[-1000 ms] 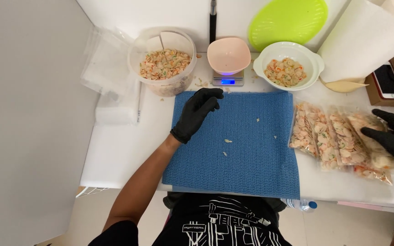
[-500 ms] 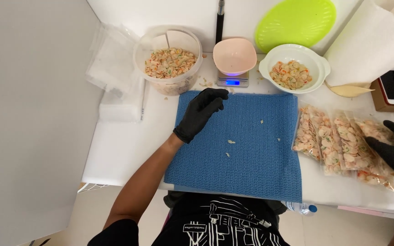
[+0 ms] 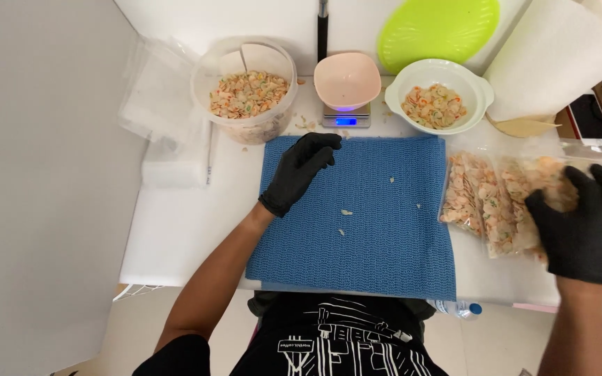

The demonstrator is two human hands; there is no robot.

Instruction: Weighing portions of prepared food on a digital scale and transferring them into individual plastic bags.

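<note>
My left hand (image 3: 302, 169), in a black glove, rests with loosely curled fingers on the upper left of a blue textured mat (image 3: 367, 230) and holds nothing. My right hand (image 3: 583, 223), also gloved, lies flat with spread fingers on a row of clear bags filled with coloured shell pasta (image 3: 490, 198) at the mat's right edge. A few loose pasta pieces (image 3: 346, 212) lie on the mat between the hands.
Behind the mat stand a clear tub of pasta (image 3: 249, 97), a pink bowl (image 3: 347, 80) on a small digital scale (image 3: 346, 118), and a white bowl of pasta (image 3: 438, 104). A green lid (image 3: 437, 28), paper roll (image 3: 559, 56), phone (image 3: 589, 118) and empty bags (image 3: 161, 104) surround them.
My right hand has moved left and settled further onto the pasta bags. The left hand stays on the mat with its fingers slightly more curled.
</note>
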